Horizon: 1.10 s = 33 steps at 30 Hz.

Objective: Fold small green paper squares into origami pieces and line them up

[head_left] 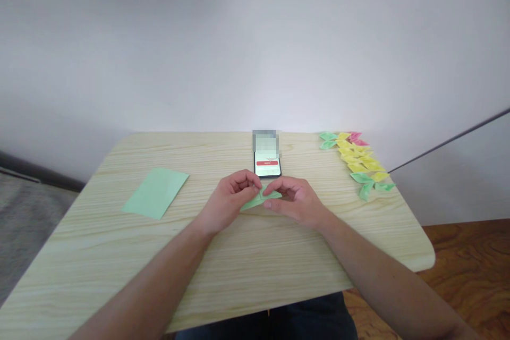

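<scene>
Between my two hands, at the middle of the table, is a small folded piece of green paper (255, 202). My left hand (231, 196) grips its left part, with the thumb and curled fingers pressed together on it. From the other side my right hand (292, 200) pinches the paper's right part between thumb and fingers. Fingertips of both hands almost meet over the fold and hide some of it. Just behind the hands lies a phone (268, 171), its screen lit with a red bar.
A stack or sheet of flat green paper (156, 194) lies on the left of the wooden table (191, 287). Several folded green, yellow and pink paper pieces (358, 159) sit in rows at the right edge. A white wall (255, 53) stands behind the table.
</scene>
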Motion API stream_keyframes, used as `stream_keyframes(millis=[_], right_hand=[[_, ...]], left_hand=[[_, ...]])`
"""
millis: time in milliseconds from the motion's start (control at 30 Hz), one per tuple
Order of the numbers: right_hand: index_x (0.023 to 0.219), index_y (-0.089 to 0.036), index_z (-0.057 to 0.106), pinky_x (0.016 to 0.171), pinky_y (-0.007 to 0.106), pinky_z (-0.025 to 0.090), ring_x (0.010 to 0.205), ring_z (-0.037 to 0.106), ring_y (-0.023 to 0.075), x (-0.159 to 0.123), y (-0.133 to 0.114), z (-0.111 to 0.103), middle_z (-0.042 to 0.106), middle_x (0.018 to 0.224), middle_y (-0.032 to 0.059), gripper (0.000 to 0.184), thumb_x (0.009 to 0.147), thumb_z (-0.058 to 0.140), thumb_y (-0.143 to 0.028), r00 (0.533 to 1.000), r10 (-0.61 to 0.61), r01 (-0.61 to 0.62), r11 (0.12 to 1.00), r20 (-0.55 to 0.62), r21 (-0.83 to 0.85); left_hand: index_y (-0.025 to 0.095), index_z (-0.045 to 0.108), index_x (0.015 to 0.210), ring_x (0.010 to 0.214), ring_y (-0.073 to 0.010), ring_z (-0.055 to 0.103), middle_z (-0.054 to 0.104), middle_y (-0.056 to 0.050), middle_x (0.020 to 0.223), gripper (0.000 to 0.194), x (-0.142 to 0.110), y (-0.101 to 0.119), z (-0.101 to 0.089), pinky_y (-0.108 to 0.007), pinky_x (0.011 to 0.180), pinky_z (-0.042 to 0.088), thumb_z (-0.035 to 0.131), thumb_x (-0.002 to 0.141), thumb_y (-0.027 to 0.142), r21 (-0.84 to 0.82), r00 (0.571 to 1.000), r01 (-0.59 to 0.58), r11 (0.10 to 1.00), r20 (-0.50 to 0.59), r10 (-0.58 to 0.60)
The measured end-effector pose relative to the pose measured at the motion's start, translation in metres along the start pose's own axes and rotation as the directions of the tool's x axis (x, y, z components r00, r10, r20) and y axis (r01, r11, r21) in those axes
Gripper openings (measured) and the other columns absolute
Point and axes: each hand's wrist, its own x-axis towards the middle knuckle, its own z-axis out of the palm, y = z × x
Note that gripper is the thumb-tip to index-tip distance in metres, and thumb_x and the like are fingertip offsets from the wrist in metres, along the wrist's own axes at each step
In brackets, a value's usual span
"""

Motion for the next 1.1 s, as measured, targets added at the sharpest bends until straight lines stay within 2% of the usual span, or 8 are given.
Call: stream_keyframes(millis=[467,633,800,900,1100], right_hand=[[0.092,-0.021,0.075,0.079,0.033,0.051,0.082,0.066,0.0178,0.0007,0.0012,0.0023,0.074,0.089,0.0029,0.02,0.082,0.081,-0.037,0.998,0.003,-0.005,1.0,-0.059,-0.026],[0.087,-0.021,0.076,0.07,0.03,0.049,0.073,0.063,0.0153,0.0021,0.0027,0.0031,0.073,0.08,0.0016,0.019,0.08,0.082,-0.038,0.989,0.019,-0.021,1.0,-0.149,-0.014],[0.082,-0.02,0.076,0.066,0.028,0.049,0.068,0.062,0.0139,0.0052,-0.001,0.0018,0.074,0.076,0.0017,0.016,0.078,0.083,-0.034,0.975,0.026,-0.019,0.999,-0.22,0.033],[0.082,-0.02,0.076,0.067,0.029,0.051,0.069,0.064,0.0142,0.0062,-0.0032,0.0011,0.074,0.075,0.0015,0.016,0.077,0.083,-0.034,0.979,0.032,-0.018,0.997,-0.202,0.068],[0.089,-0.02,0.076,0.07,0.029,0.054,0.07,0.068,0.0142,0.0067,-0.0037,0.0016,0.074,0.076,0.0008,0.02,0.077,0.084,-0.034,0.987,0.044,-0.019,0.987,-0.156,0.162]], left_hand=[[0.017,0.066,0.086,0.075,-0.0119,0.053,0.062,0.0,0.08,0.012,0.0002,-0.0007,0.0026,-0.025,0.069,0.037,0.071,0.088,0.028,-0.021,0.999,-0.027,0.999,0.024,0.028],[0.018,0.068,0.095,0.08,-0.0133,0.055,0.064,-0.001,0.085,0.014,-0.0012,-0.0017,0.0032,-0.026,0.073,0.04,0.071,0.089,0.03,-0.036,0.996,-0.079,0.996,0.031,0.08],[0.019,0.067,0.094,0.088,-0.0154,0.057,0.065,-0.001,0.088,0.021,-0.0054,-0.0061,0.0022,-0.028,0.079,0.043,0.082,0.08,0.025,-0.01,0.987,-0.159,0.987,0.033,0.159],[0.019,0.068,0.089,0.081,-0.0138,0.056,0.064,-0.001,0.084,0.016,-0.0067,-0.0079,0.0024,-0.027,0.076,0.042,0.08,0.082,0.026,0.019,0.987,-0.16,0.987,-0.004,0.16],[0.017,0.067,0.084,0.074,-0.0121,0.057,0.065,0.0,0.078,0.017,-0.0047,-0.0068,0.0038,-0.025,0.069,0.042,0.08,0.082,0.027,-0.036,0.991,-0.118,0.992,-0.07,0.115]])
